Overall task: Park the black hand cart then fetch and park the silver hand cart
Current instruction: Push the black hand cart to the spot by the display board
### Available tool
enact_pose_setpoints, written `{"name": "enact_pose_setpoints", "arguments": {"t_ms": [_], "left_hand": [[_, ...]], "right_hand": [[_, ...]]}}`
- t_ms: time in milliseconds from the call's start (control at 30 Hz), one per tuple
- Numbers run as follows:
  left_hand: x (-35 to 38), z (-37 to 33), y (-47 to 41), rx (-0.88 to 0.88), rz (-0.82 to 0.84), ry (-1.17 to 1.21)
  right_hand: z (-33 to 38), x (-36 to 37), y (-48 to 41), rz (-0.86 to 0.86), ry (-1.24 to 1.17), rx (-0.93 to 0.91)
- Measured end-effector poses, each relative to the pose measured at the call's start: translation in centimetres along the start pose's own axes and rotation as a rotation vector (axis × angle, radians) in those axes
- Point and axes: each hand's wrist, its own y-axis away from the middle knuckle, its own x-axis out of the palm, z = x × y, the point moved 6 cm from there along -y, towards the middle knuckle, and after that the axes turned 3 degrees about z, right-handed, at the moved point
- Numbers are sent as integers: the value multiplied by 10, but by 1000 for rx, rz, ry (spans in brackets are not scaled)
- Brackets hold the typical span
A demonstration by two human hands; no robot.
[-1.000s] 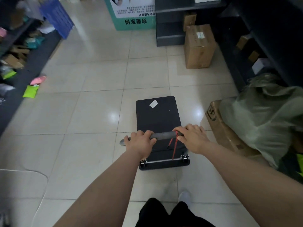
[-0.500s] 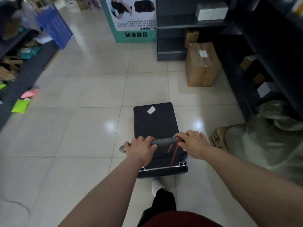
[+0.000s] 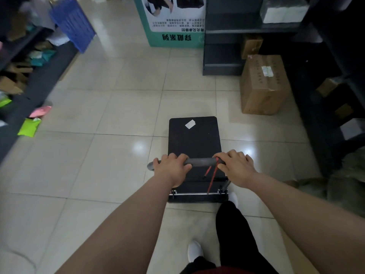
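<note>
The black hand cart [image 3: 194,138] stands on the tiled floor straight ahead, its flat deck bare except for a small white sticker. My left hand [image 3: 171,167] grips the left part of its grey padded handle [image 3: 200,161]. My right hand [image 3: 236,166] grips the right end, beside a red cord hanging from the bar. No silver hand cart is in view.
A cardboard box [image 3: 263,85] sits on the floor ahead right, beside dark shelving [image 3: 223,46]. A green-and-white sign [image 3: 174,22] stands ahead. A blue crate [image 3: 73,22] and low shelves with packets line the left. A grey-green sack [image 3: 349,175] lies at right.
The cart has rolled forward along the aisle with both hands on the handle. The box and shelving have come closer, and the sack and carton at right have slid behind.
</note>
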Motion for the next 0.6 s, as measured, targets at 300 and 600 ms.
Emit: {"name": "enact_pose_setpoints", "arguments": {"t_ms": [300, 600], "left_hand": [[-66, -24, -119, -67, -39, 41], [-118, -50, -223, -157, -48, 106]], "right_hand": [[-37, -75, -133, 22, 32, -69], [-70, -145, -251, 55, 90, -124]]}}
